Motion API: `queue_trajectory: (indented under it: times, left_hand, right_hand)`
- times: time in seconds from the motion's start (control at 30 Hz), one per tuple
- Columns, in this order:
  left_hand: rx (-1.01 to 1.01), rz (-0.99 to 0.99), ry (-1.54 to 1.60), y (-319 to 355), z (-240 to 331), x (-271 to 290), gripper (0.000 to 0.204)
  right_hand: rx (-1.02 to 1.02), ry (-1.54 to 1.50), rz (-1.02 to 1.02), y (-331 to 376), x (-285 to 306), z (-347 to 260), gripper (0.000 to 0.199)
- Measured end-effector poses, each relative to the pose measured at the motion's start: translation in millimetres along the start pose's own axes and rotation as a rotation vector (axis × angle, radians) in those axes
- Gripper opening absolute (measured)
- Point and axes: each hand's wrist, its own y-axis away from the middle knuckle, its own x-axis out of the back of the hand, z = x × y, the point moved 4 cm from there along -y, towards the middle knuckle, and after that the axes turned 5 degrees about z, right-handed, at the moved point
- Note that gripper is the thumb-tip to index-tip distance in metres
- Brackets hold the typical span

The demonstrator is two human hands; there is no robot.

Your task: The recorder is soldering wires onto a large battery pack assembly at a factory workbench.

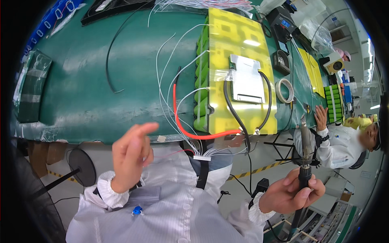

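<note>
My right hand [292, 190] grips a soldering iron [304, 146] by its black handle, the metal tip pointing up, to the right of the battery pack. The battery pack [239, 38] has green cells along its left side under a yellow sheet. On the sheet lies a silver circuit board [246, 79] with thick black cables [233, 107]. A thick red cable [178, 115] curves from the pack's near edge. Thin white wires run to a white connector [202, 158] hanging at the table edge. My left hand [133, 156] is raised before the table, index finger stretched out, apparently holding nothing.
A tape roll [285, 90], a small container [281, 62] and a soldering station [281, 24] stand right of the pack. A dark green block [33, 87] lies far left. At right, a co-worker in white [342, 146] rests a hand on the table near another pack [334, 103].
</note>
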Motion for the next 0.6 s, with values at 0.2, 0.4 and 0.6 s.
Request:
queue_trajectory:
  times: [0.2, 0.4, 0.6]
  left_hand:
    - [-0.416, -0.256, -0.381, 13.6, 12.8, -45.4, 0.018]
    - [-0.078, -0.203, -0.201, 26.2, 0.1, -74.3, 0.008]
    - [-0.091, -0.184, -0.037, 27.6, -11.4, -76.9, 0.005]
  right_hand:
    - [-0.046, -0.24, 0.024, 11.5, 25.8, -1.2, 0.033]
    - [-0.124, -0.331, 0.003, 34.6, 28.1, 2.7, 0.032]
    - [-0.287, -0.371, -0.101, 52.6, 19.0, 14.7, 0.042]
